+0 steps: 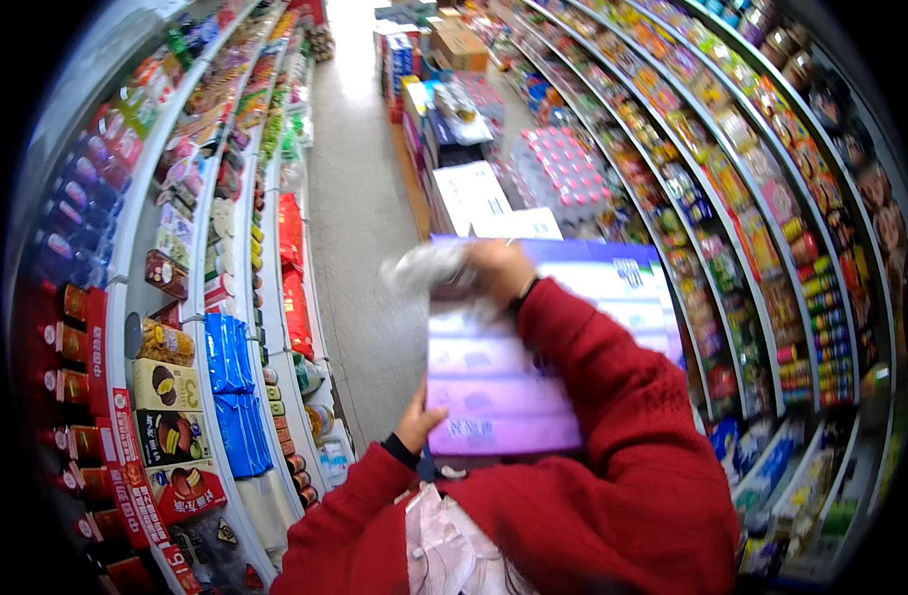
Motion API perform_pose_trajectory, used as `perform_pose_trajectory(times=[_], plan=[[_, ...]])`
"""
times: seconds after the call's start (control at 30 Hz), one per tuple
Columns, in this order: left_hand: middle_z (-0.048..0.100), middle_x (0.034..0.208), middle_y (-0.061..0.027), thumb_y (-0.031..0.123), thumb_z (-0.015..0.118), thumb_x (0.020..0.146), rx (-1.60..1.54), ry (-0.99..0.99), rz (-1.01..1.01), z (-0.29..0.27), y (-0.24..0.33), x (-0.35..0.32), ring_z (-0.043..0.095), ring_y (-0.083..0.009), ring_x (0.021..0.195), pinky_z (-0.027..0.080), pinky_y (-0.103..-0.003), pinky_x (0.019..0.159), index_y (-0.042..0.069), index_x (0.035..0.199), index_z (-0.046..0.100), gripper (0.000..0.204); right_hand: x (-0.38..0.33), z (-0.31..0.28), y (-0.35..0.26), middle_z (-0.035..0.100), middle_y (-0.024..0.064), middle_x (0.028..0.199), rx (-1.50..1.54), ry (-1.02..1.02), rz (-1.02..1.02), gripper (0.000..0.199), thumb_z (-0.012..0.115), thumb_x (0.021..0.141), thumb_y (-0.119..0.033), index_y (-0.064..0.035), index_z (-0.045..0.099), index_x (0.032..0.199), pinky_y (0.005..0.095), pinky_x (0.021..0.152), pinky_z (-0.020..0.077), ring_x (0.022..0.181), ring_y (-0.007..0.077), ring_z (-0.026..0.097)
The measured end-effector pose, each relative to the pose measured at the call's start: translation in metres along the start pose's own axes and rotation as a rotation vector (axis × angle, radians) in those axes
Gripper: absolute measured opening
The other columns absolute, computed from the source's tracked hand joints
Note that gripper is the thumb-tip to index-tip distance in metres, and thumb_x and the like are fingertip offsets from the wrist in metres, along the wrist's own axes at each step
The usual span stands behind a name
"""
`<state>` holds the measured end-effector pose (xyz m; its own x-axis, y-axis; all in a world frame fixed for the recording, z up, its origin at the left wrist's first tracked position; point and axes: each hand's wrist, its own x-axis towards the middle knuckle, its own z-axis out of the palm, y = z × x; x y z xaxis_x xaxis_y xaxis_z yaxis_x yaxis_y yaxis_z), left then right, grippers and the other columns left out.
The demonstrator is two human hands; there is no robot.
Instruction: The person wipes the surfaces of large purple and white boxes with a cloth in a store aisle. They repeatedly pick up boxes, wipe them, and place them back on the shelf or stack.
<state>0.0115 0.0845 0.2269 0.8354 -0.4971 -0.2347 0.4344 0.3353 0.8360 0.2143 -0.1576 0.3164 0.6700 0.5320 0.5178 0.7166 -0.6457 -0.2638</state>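
A large purple-and-white carton (508, 402) is in front of me, over the lower middle of the view. My left hand (419, 421) grips its near left edge, with the thumb laid over the face and the other fingers partly hidden. Across the carton's far left part reaches my right hand (498, 273), closed on a greyish-white crumpled bundle (429, 273). Motion smears that bundle, so I cannot tell whether it is cloth or plastic. Both arms wear red sleeves.
Shelves (191, 327) of packaged snacks and bottles line the left, with blue packs (241, 436) low down. Curved shelves (712, 188) of goods rise on the right. Beyond the carton stand pink-capped bottles (563, 164), a white box (469, 193) and stacked cartons (459, 45) beside the aisle floor (360, 198).
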Motion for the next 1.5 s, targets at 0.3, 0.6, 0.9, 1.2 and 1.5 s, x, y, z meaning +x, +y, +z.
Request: perform_pose_trajectory(times=[0.3, 0.6, 0.9, 1.2, 1.5], plan=[[0.045, 0.121, -0.0163, 0.017, 0.050, 0.081, -0.316, 0.016, -0.110, 0.011, -0.019, 0.003, 0.050, -0.0260, 0.109, 0.043, -0.037, 0.090, 0.006, 0.136, 0.023, 0.063, -0.305, -0.201, 0.086, 0.059, 0.0218, 0.106, -0.281, 0.138, 1.175, 0.042, 0.061, 0.072, -0.021, -0.0087, 0.057, 0.112, 0.0402, 0.091, 0.0423, 0.101, 0.0363, 0.054], [0.052, 0.114, -0.0141, 0.029, 0.061, 0.080, 0.004, -0.117, 0.129, 0.003, 0.032, -0.011, 0.052, -0.0229, 0.103, 0.043, -0.036, 0.090, 0.001, 0.130, 0.033, 0.064, -0.391, -0.146, -0.045, 0.058, 0.0213, 0.106, 0.299, 0.294, 1.306, 0.042, 0.061, 0.073, -0.021, -0.0064, 0.056, 0.112, 0.0386, 0.090, 0.0422, 0.101, 0.0348, 0.054], [0.022, 0.145, -0.0110, 0.031, 0.068, 0.073, 0.087, -0.081, 0.489, 0.018, 0.129, -0.094, 0.024, -0.0203, 0.132, 0.018, -0.034, 0.107, 0.005, 0.143, 0.010, 0.094, -0.193, -0.085, -0.055, 0.057, 0.0208, 0.107, 0.736, 0.384, 1.017, 0.041, 0.060, 0.075, -0.022, -0.0040, 0.054, 0.112, 0.0370, 0.090, 0.0420, 0.101, 0.0333, 0.053], [0.037, 0.132, -0.0098, 0.024, 0.060, 0.073, 0.606, 0.672, 1.065, 0.071, 0.292, -0.318, 0.039, -0.0169, 0.118, 0.031, -0.031, 0.098, 0.000, 0.141, 0.017, 0.084, 0.117, -0.071, -0.100, 0.056, 0.0203, 0.108, 1.199, 0.466, 0.324, 0.042, 0.059, 0.077, -0.022, -0.0017, 0.053, 0.112, 0.0354, 0.090, 0.0418, 0.101, 0.0317, 0.053], [0.053, 0.116, -0.0122, 0.023, 0.048, 0.083, 0.437, 0.950, 1.352, 0.114, 0.389, -0.441, 0.054, -0.0228, 0.102, 0.045, -0.035, 0.086, 0.003, 0.128, 0.038, 0.050, 0.404, -0.083, -0.230, 0.055, 0.0198, 0.108, 1.471, 0.631, -0.024, 0.042, 0.059, 0.078, -0.022, 0.0006, 0.051, 0.113, 0.0339, 0.089, 0.0417, 0.101, 0.0302, 0.052]])
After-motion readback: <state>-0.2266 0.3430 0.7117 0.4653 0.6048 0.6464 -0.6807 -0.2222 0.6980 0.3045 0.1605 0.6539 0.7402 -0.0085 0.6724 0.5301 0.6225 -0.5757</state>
